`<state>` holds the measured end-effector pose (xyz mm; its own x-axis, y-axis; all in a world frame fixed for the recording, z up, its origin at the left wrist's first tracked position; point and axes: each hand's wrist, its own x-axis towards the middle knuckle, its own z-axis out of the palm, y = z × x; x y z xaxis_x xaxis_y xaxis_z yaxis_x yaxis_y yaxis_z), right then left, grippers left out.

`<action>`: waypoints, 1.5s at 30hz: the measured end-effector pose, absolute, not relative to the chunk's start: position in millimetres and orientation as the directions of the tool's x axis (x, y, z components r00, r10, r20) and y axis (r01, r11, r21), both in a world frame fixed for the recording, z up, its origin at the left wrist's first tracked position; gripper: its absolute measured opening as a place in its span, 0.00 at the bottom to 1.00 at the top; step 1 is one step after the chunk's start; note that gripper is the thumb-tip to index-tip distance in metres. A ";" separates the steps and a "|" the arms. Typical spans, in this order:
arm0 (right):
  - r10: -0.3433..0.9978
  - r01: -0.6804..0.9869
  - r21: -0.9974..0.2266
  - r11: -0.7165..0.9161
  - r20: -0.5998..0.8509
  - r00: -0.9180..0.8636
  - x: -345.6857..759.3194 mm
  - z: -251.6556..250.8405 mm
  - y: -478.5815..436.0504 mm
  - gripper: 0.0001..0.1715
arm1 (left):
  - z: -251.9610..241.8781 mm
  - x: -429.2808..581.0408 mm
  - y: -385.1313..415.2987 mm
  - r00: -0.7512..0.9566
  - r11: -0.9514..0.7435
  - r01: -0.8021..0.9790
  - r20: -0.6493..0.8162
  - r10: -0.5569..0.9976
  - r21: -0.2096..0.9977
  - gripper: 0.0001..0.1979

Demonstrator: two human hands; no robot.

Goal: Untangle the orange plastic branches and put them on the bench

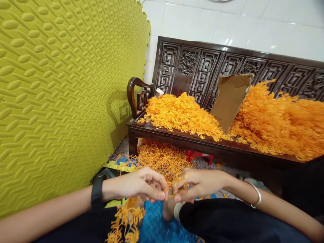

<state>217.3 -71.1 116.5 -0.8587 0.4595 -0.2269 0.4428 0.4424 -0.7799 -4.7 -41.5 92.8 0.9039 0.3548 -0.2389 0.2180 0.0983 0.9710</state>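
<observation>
My left hand is closed, its fingers pinched on a bunch of orange plastic sprigs that hangs down over my lap. My right hand faces it, fingers pinched on a small orange sprig piece between the two hands. The fingertips of both hands nearly touch. A black watch sits on my left wrist and a silver bangle on my right wrist.
A dark carved wooden bench stands ahead, heaped with orange sprigs and a cardboard sheet. More sprigs lie on the floor under it. A yellow-green foam mat stands at left. A blue mat lies under my lap.
</observation>
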 end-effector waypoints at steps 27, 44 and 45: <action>0.906 0.830 -0.365 0.422 0.141 -0.399 310.9 142.2 25.3 0.18 | 116.8 -13.3 -33.7 0.726 -0.219 0.022 0.135 0.675 0.975 0.06; 0.758 0.663 -0.545 0.513 -0.075 -0.648 244.1 148.8 30.3 0.21 | 124.9 3.3 -34.5 0.392 -0.258 -0.260 0.346 0.852 0.930 0.05; 0.699 0.609 -0.583 0.538 -0.094 -0.709 226.8 151.5 19.5 0.22 | 124.9 3.2 -34.3 0.386 -0.251 -0.298 0.357 0.851 0.921 0.05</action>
